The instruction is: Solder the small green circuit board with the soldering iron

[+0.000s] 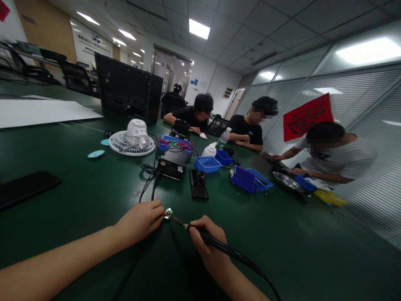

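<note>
My right hand (pixel 210 242) grips a soldering iron (pixel 219 246) like a pen, its tip pointing left and its black cord running off toward the bottom right. At that tip is a small pale circuit board (pixel 168 213) with shiny spots. My left hand (pixel 142 221) is closed in a pinch at the board's left edge, where something thin and reddish shows between the fingertips and the board. Whether the iron's tip touches the board, I cannot tell. Below my left wrist a black cable crosses the table.
Ahead stand a black soldering station (pixel 171 165), an iron stand (pixel 198 186) and a blue bin of wires (pixel 175 144). A white fan part (pixel 131 140) lies to the left, a dark phone-like slab (pixel 28 188) farther left. Blue bins (pixel 247 179) line the right; several people sit beyond.
</note>
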### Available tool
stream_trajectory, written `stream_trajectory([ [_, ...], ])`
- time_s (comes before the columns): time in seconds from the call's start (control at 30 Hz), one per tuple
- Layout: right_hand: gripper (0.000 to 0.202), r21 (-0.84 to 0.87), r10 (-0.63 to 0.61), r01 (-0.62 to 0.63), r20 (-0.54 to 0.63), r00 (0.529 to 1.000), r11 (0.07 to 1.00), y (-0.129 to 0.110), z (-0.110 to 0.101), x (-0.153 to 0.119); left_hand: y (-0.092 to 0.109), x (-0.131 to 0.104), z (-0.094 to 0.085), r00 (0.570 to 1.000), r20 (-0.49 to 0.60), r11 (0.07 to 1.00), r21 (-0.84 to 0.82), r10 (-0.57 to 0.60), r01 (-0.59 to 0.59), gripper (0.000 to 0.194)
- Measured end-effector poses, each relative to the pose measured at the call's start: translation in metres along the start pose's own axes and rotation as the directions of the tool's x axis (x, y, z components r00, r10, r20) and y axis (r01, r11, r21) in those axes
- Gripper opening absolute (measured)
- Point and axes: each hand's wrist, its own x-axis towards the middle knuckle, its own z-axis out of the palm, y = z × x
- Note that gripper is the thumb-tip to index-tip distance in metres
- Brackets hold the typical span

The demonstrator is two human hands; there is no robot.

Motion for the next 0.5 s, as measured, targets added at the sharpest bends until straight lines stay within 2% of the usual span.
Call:
stream_trajectory([
  [0.33,0.009,0.021,0.005,-0.006,0.025,1.0,1.0,0.0004,-0.0011,0.0009,0.0015,0.001,-0.0018,0.999,0.047,0.999,0.035,-0.022,0.02,0.016],
  [0.5,0.012,0.03,0.006,-0.006,0.028,1.0,1.0,-0.0025,-0.0027,0.0023,-0.0006,0.0005,-0.0001,1.0,0.016,1.0,0.022,0.0,0.0,0.02],
])
